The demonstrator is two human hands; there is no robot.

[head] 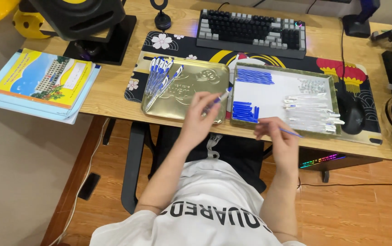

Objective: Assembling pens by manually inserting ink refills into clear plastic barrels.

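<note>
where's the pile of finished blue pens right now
In the head view, the finished pens lie on the left part of the gold tray, left of the left hand and below the keyboard.

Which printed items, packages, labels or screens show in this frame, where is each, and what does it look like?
Booklet: left end of the desk, on pale blue sheets; rectangular, yellow cover with a building photo and a white label.
Gold tin tray: before the left hand; embossed lettering, assembled blue pens on it.
Desk mat: under the keyboard; black, white flowers, red lanterns.
No screens visible.
</note>
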